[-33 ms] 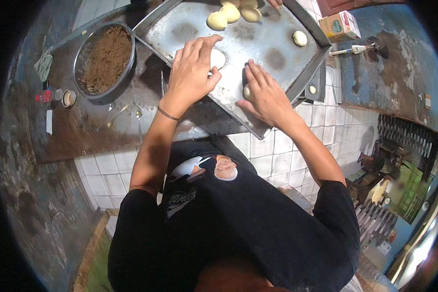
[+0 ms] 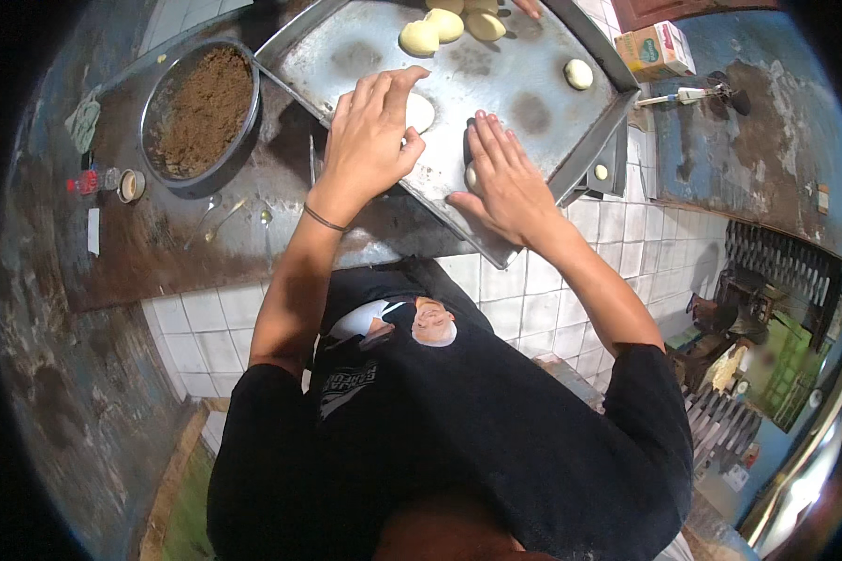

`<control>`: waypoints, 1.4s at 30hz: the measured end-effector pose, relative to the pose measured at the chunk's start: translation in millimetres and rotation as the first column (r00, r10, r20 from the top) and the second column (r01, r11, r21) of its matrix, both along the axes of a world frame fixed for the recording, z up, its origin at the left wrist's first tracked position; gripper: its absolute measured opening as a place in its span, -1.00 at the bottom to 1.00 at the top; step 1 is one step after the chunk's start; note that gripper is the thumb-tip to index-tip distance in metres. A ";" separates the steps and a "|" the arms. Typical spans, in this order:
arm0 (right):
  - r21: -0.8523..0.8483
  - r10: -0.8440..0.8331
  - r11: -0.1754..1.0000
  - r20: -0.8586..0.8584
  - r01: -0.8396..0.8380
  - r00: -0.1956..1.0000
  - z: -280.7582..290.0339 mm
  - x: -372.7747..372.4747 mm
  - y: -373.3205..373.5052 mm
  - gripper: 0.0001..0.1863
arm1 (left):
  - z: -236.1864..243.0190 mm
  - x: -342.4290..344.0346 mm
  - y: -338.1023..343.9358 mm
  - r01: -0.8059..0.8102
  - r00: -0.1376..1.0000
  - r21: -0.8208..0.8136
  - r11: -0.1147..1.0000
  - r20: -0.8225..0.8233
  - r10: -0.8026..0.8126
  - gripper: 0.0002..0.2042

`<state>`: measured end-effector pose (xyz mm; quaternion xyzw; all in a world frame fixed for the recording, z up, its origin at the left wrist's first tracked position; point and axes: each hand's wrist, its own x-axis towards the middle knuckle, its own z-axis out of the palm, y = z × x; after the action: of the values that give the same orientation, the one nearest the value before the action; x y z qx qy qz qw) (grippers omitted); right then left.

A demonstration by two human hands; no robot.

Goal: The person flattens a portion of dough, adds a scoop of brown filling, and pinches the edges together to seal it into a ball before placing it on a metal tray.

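Note:
My left hand [image 2: 370, 136] rests on the metal baking tray [image 2: 346, 61], its fingers stretched and slightly bent. A pale flattened dough piece [image 2: 420, 112] lies right beside its thumb and forefinger, partly hidden. Nearer the tray's front corner, my right hand [image 2: 510, 182] lies flat, fingers extended, over a small dough ball [image 2: 472, 178] that shows only at the palm's edge. Several yellowish dough pieces [image 2: 419, 37] sit together at the tray's far side. A lone pale dough ball [image 2: 578, 74] is near the right wall.
Left of the tray stands a metal bowl [image 2: 150, 140] of brown crumbly filling [image 2: 206, 112]. A small jar [image 2: 131, 186], a red-capped bottle [image 2: 94, 181] and spoons [image 2: 223, 222] lie in front. Another person's hand [image 2: 529, 7] reaches the far edge. A carton [image 2: 655, 50] stands right.
My right hand has shifted very slightly to the left over the dough ball. The left hand stays where it was.

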<state>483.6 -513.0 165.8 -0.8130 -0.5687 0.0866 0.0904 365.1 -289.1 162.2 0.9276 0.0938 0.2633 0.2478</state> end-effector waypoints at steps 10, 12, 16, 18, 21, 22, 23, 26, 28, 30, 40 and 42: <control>0.109 -0.057 0.986 -0.507 0.129 0.860 26.1 44.3 15.2 -0.08 | -6.4 2.4 1.5 -0.090 0.995 -0.021 0.996 0.037 0.091 -0.38; -0.076 0.078 0.993 -0.195 -0.094 0.978 12.3 12.1 13.0 -0.05 | -5.5 3.7 -1.8 -0.082 0.995 -0.014 0.997 0.054 0.083 -0.39; -0.159 -0.002 0.983 -0.523 -0.096 0.852 23.3 49.8 29.7 -0.15 | 1.1 1.9 -4.2 -0.081 0.997 -0.066 0.995 0.011 0.082 -0.41; -0.027 -0.012 1.000 -0.422 0.000 0.907 43.2 86.0 45.5 -0.27 | 1.4 4.2 -5.9 -0.067 0.998 -0.048 0.997 -0.002 0.067 -0.40; 0.204 -0.034 0.979 0.040 0.025 0.999 30.9 142.4 86.9 -0.34 | 3.7 5.1 -6.4 -0.076 0.997 -0.036 0.996 -0.026 0.075 -0.41; 0.217 0.053 0.973 0.114 -0.077 0.992 22.5 164.1 101.9 -0.36 | 3.8 4.8 -5.7 -0.080 0.996 -0.035 0.996 -0.031 0.079 -0.41; 0.223 0.140 0.958 0.185 -0.180 0.973 11.8 182.1 116.3 -0.38 | 3.7 3.5 -4.6 -0.088 0.995 -0.034 0.996 -0.040 0.087 -0.42; -0.203 0.206 0.968 0.295 -0.150 0.933 3.7 199.5 152.4 -0.46 | 2.6 1.8 -3.8 -0.096 0.995 -0.020 0.995 -0.024 0.096 -0.41; -0.231 0.251 0.957 0.346 -0.177 0.904 -5.4 224.1 156.5 -0.58 | 3.9 3.6 -4.7 -0.098 0.994 -0.043 0.994 -0.041 0.096 -0.44; -0.338 0.246 0.920 0.113 -0.196 0.963 15.4 227.6 160.8 -0.65 | 3.9 1.6 -6.7 -0.115 0.992 -0.142 0.983 -0.068 0.107 -0.47; 0.252 0.001 0.936 -0.702 0.247 0.712 92.6 7.5 114.7 -0.64 | 38.3 15.4 -7.6 0.163 0.902 -0.942 0.294 0.263 0.342 -0.50; 0.418 0.181 0.862 -0.781 0.286 0.598 90.9 -23.0 123.7 -0.65 | 39.0 3.8 1.2 0.216 0.857 -0.939 0.269 0.315 0.409 -0.50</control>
<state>460.7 -389.3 256.6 -0.6502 -0.4434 0.2867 0.5463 368.9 -287.9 201.2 0.4750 0.2238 0.3989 0.7518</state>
